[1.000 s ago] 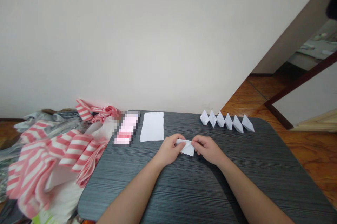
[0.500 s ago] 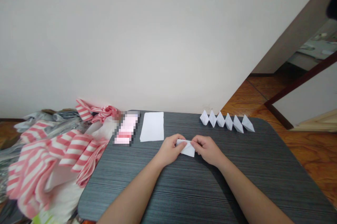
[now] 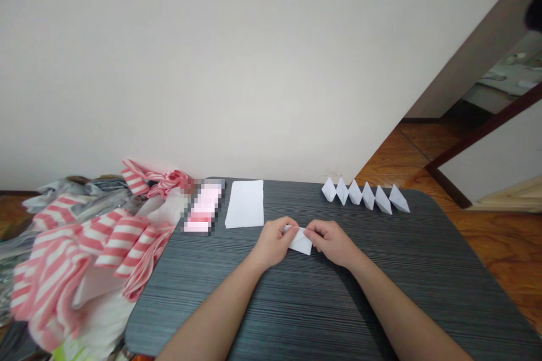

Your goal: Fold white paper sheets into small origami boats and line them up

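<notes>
Between my two hands is a small folded piece of white paper (image 3: 301, 242), held just above the dark table (image 3: 292, 304). My left hand (image 3: 275, 241) pinches its left end, thumb on the near face and fingers behind. At its upper right corner my right hand (image 3: 329, 239) grips the edge between thumb and curled fingers. A crease runs across the paper's visible face; its back is hidden. Beyond my left hand lies a stack of white paper sheets (image 3: 244, 204).
Several folded white paper shapes (image 3: 355, 193) stand in a row at the table's far right. A pixelated pink-and-white item (image 3: 203, 207) lies at the far left. Red-and-white striped cloth (image 3: 63, 259) is heaped beside the table's left edge. A white wall (image 3: 254, 67) rises behind.
The folded paper has shifted and tilted slightly in my hands. My left thumb has moved up a little, and my right fingers have slid slightly left along the top edge.
</notes>
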Action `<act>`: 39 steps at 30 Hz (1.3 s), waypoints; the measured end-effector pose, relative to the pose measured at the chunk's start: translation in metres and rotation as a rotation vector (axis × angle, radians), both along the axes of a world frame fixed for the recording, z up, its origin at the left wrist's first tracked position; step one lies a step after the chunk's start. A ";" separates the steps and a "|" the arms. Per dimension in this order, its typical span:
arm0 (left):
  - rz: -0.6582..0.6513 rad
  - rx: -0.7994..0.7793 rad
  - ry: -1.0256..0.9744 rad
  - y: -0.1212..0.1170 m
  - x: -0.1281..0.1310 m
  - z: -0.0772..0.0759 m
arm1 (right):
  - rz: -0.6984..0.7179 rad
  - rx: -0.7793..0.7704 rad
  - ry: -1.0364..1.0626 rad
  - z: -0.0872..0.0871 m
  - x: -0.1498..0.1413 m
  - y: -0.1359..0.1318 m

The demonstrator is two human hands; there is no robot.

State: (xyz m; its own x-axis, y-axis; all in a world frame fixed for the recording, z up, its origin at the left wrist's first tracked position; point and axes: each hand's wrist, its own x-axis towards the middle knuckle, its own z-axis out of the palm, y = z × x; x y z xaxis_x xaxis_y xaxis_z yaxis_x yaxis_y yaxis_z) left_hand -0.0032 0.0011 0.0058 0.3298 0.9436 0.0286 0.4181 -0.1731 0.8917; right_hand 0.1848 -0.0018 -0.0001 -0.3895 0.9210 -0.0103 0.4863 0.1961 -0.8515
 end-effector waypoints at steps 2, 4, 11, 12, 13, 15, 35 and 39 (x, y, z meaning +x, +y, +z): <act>0.000 0.006 0.007 0.000 0.000 0.001 | -0.001 0.018 -0.016 0.001 0.000 0.000; 0.006 0.007 0.009 0.000 0.001 0.001 | -0.011 0.045 -0.025 0.002 -0.001 0.000; 0.009 -0.003 0.010 0.000 0.000 -0.002 | 0.017 0.026 -0.013 0.001 -0.001 0.000; 0.007 0.002 0.010 -0.001 0.000 -0.002 | 0.023 0.021 -0.020 0.001 -0.001 0.000; 0.005 0.008 0.010 -0.001 0.000 -0.002 | 0.025 0.027 -0.031 0.002 -0.001 0.000; 0.002 0.009 0.009 -0.001 0.000 -0.002 | 0.018 0.055 -0.055 0.003 -0.001 0.000; -0.005 -0.018 -0.041 -0.001 0.001 0.002 | -0.022 0.080 -0.051 0.002 -0.001 -0.001; 0.004 -0.140 -0.149 0.000 0.002 -0.005 | -0.052 0.056 -0.002 0.001 0.004 0.000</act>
State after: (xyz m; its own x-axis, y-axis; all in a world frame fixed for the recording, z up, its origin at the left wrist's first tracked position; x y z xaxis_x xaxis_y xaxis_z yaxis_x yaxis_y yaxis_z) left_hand -0.0012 0.0015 0.0009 0.3278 0.9432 -0.0546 0.2807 -0.0420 0.9589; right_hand 0.1887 -0.0022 0.0005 -0.3408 0.9392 0.0412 0.4985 0.2177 -0.8391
